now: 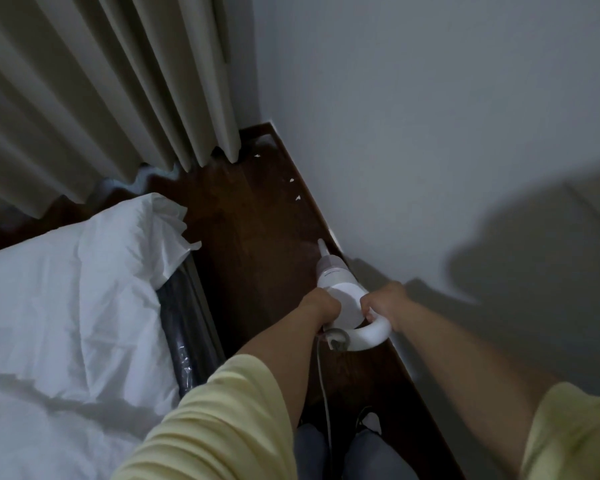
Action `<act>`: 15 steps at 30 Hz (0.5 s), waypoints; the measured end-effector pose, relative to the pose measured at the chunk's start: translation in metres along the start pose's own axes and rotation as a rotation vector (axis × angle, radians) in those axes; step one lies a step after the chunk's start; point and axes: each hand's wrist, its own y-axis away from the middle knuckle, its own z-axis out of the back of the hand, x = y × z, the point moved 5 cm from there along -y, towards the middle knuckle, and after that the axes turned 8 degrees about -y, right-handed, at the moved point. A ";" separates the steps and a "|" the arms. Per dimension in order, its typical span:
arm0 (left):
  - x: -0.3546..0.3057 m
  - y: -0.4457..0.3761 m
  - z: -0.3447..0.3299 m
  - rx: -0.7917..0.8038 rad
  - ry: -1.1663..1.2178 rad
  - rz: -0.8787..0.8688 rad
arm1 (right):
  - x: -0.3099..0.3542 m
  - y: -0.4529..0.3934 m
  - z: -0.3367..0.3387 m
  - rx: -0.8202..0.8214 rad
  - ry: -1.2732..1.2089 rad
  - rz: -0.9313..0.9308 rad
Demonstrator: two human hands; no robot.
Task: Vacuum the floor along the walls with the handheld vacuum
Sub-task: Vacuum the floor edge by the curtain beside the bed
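A white handheld vacuum [340, 289] points away from me, its thin nozzle [322, 247] low over the dark wooden floor [253, 237] beside the white wall [430, 133]. My right hand [383, 301] grips the curved white handle. My left hand [321, 304] holds the left side of the vacuum body. A grey cord [323, 375] hangs from the handle's rear end. Three small white scraps [297, 198] lie on the floor along the wall, ahead of the nozzle toward the corner.
A bed with white sheets [66, 306] borders the narrow floor strip on the left, its dark frame [184, 323] wrapped in plastic. Beige curtains [101, 98] hang down to the floor at the far end. My knees [343, 448] show at the bottom.
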 end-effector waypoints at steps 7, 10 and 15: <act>0.012 0.000 0.002 -0.025 0.004 0.020 | -0.005 0.001 -0.011 0.031 -0.031 0.000; 0.017 0.001 0.005 -0.036 0.027 0.044 | -0.003 0.001 -0.015 0.064 -0.023 0.002; 0.028 0.003 0.013 -0.052 0.050 0.080 | 0.003 0.008 -0.028 0.094 -0.019 0.007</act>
